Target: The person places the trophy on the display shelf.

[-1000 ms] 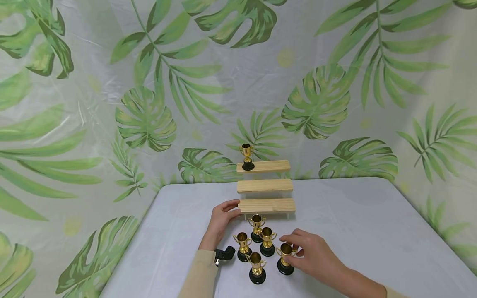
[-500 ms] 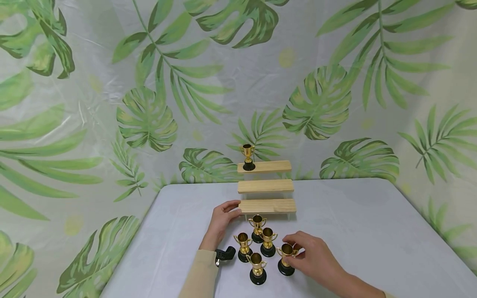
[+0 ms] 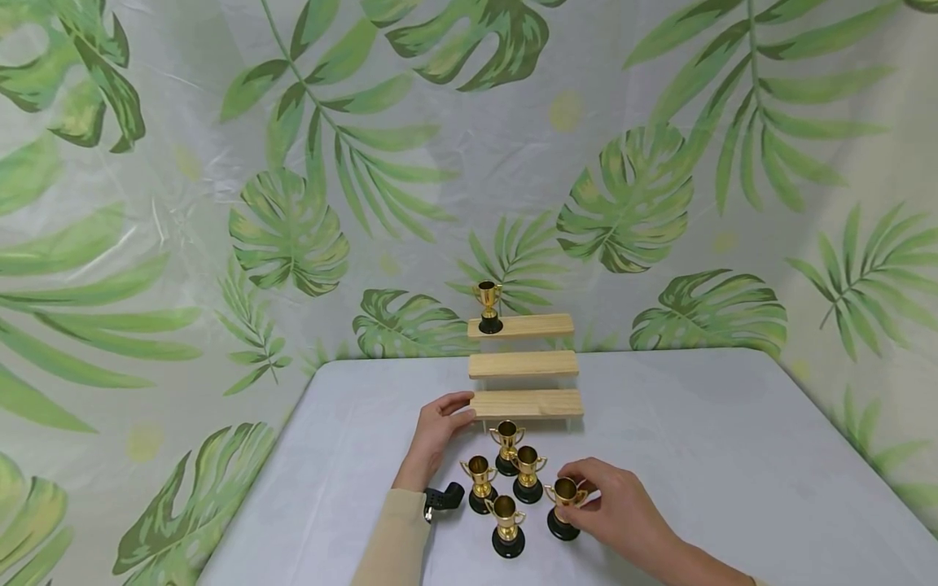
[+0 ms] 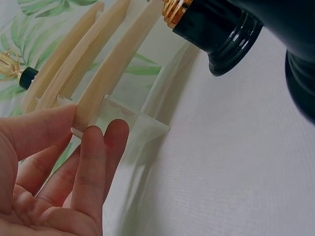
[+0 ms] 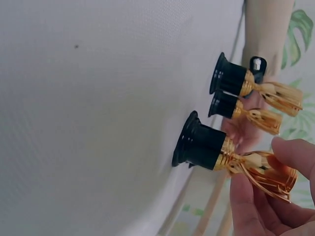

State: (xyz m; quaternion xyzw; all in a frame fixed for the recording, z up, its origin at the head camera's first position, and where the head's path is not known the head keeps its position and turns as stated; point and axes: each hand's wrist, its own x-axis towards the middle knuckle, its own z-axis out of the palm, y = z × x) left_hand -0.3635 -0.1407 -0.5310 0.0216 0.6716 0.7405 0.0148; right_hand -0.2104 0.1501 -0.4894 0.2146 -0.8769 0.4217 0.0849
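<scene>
My left hand [image 3: 432,435] pinches the left end of the lowest board of a three-tier wooden display stand [image 3: 526,404]; in the left wrist view, thumb and fingers meet at the board's end [image 4: 91,105]. With thumb and fingers, my right hand [image 3: 611,505] holds the cup of a small gold trophy [image 3: 564,498] by its sides. That trophy [image 5: 199,145] stands upright, its black base on the table. Left of it stand several more trophies, among them a front one [image 3: 507,527], a left one [image 3: 479,483] and a middle one [image 3: 528,474].
Another gold trophy [image 3: 488,308] stands at the left end of the top board [image 3: 535,325]. The middle board [image 3: 523,365] is bare. A white cloth covers the table [image 3: 703,439], and a leaf-patterned curtain [image 3: 410,212] hangs behind. My left wrist wears a black camera strap [image 3: 443,497].
My right fingers have closed in a little on the trophy's cup. The left hand has stayed at the lowest board, and the trophies stand where they stood.
</scene>
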